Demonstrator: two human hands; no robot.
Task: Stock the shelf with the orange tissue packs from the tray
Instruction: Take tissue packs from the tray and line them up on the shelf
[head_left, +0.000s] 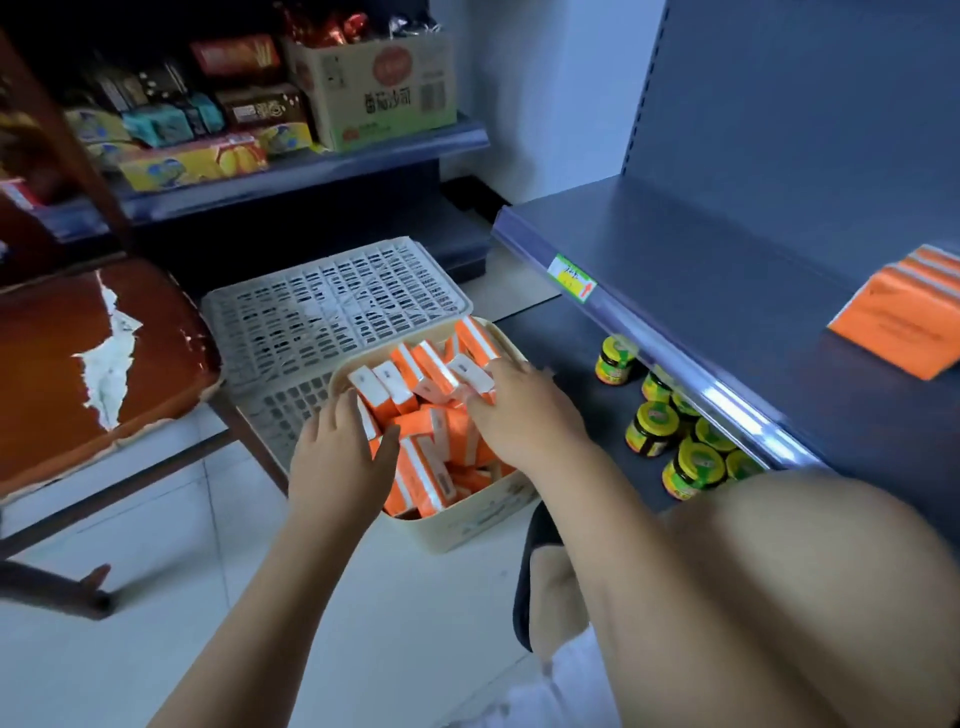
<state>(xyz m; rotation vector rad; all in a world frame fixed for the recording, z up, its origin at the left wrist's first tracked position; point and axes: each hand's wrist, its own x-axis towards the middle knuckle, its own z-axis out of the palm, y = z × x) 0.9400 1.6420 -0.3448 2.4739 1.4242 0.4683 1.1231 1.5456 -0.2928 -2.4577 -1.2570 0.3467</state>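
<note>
Orange tissue packs (415, 376), on edge, axes jumbled, left hand (337, 457), right hand (524, 415) spread atop

Stacked orange packs (898, 322) — cut off at right.

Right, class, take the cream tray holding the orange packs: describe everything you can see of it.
The cream tray looks like smooth plastic, with solid walls, rounded corners and faint print on its near wall. It stands upright low down, its far end overlapping a white slotted crate, beside the dark bottom shelf. Orange-and-white tissue packs lie jumbled inside, nearly to the rim. The left hand and right hand reach in onto the packs.
</note>
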